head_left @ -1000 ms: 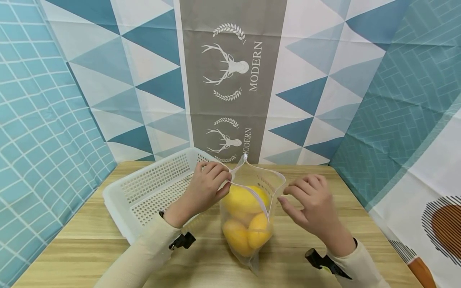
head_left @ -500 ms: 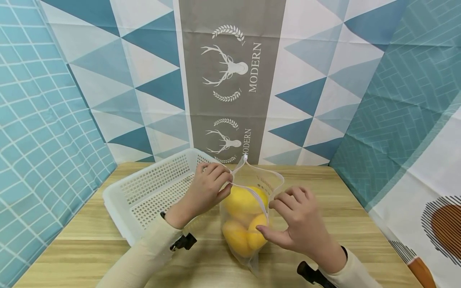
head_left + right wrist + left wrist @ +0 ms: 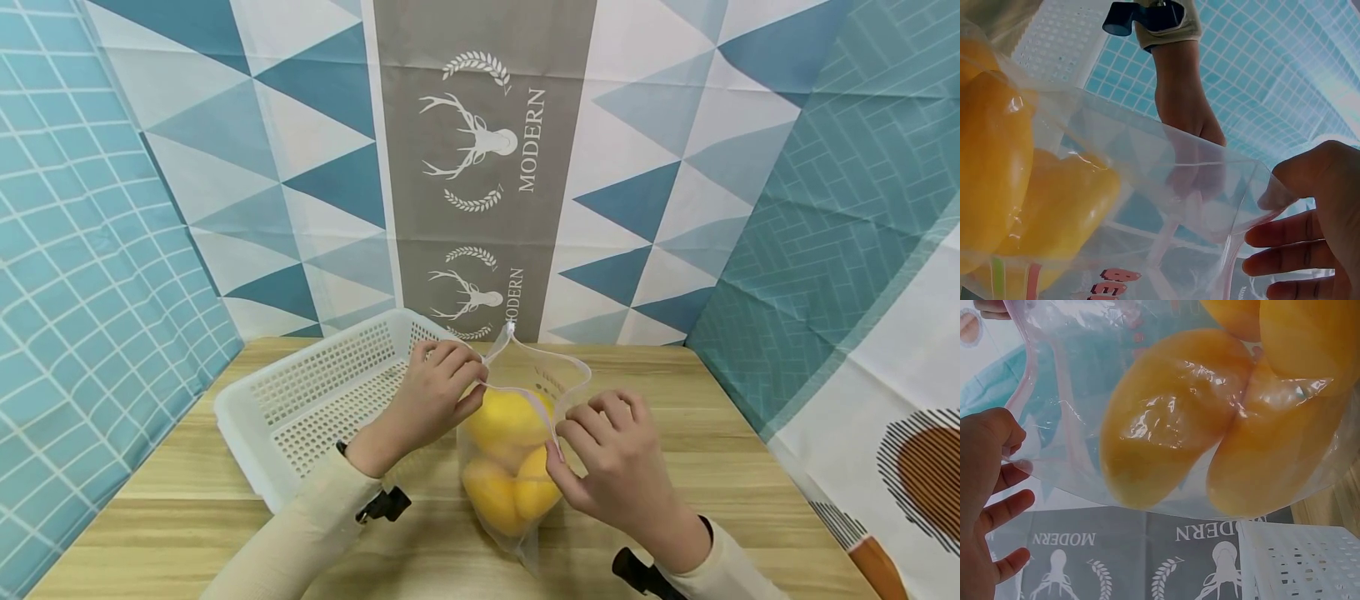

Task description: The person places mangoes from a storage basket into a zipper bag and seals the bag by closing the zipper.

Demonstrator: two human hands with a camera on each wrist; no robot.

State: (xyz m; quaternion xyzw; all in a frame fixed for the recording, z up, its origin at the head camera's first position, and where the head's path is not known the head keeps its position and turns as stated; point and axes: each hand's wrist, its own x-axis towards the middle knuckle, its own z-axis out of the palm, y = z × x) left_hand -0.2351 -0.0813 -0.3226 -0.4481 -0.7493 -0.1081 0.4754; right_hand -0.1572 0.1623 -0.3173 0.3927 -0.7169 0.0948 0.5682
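Note:
A clear zip bag [image 3: 528, 550] stands upright on the table with its mouth spread wide. Inside it lie several yellow mangoes [image 3: 491, 496], seen large through the plastic in both wrist views. My left hand [image 3: 431, 396] pinches the left side of the bag's rim; the left wrist view shows thumb and index finger together there, other fingers apart. At the near right corner of the mouth, my right hand [image 3: 618, 467] pinches the rim between thumb and index finger. The zip slider [image 3: 511, 328] sits at the far corner of the mouth.
A white perforated basket [image 3: 258, 400] stands left of the bag, partly behind my left forearm. Below is a wood-grain table [image 3: 712, 433]. Patterned cloth [image 3: 480, 167] hangs around the back and sides.
My right hand has moved left and in from beside the bag to grip its rim. My left hand has stayed on the left rim.

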